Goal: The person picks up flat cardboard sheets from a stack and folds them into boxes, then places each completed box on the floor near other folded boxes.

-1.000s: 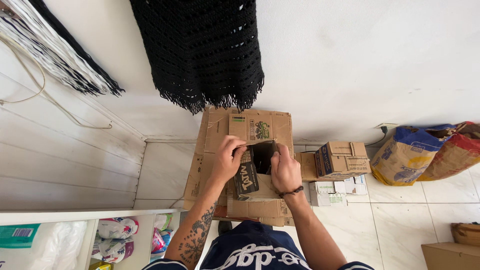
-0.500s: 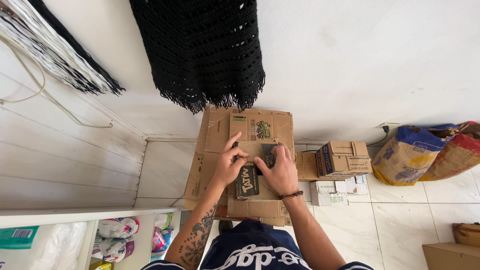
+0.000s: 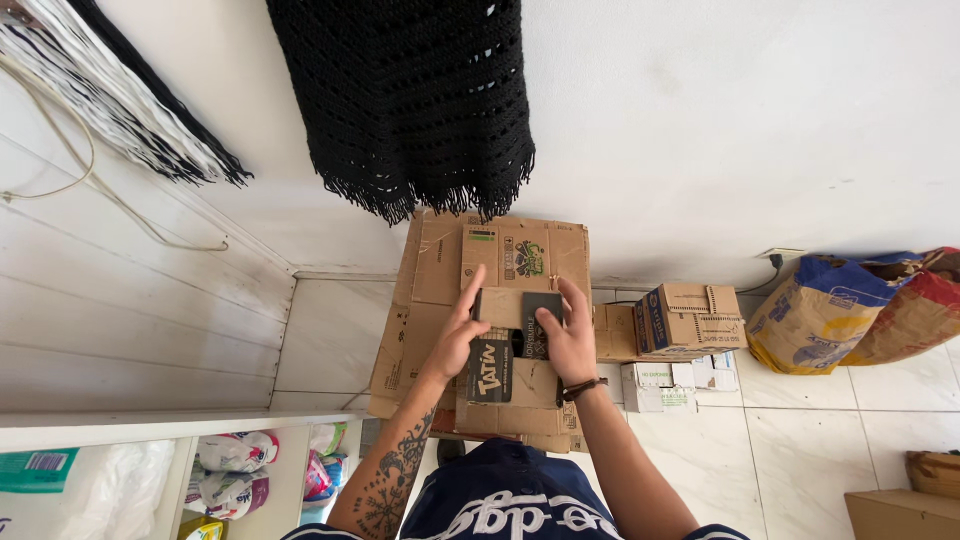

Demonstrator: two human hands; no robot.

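A small brown carton with dark printed sides (image 3: 507, 338) rests on top of a large flattened-looking cardboard box (image 3: 440, 275) against the wall. My left hand (image 3: 458, 335) holds the carton's left side, fingers pointing up along its edge. My right hand (image 3: 570, 338) presses on its right side over a dark flap (image 3: 542, 303); a dark band circles that wrist. The carton's top brown flap (image 3: 500, 306) lies between my two hands.
A black fringed knitted garment (image 3: 415, 105) hangs on the wall above the boxes. More cardboard boxes (image 3: 690, 318) and small white cartons (image 3: 665, 385) stand to the right, then a blue and tan sack (image 3: 815, 310). A white shelf with packets (image 3: 240, 465) is at lower left.
The dark flaps of the small carton that stood open have been folded down. Both hands have shifted up onto its top edge.
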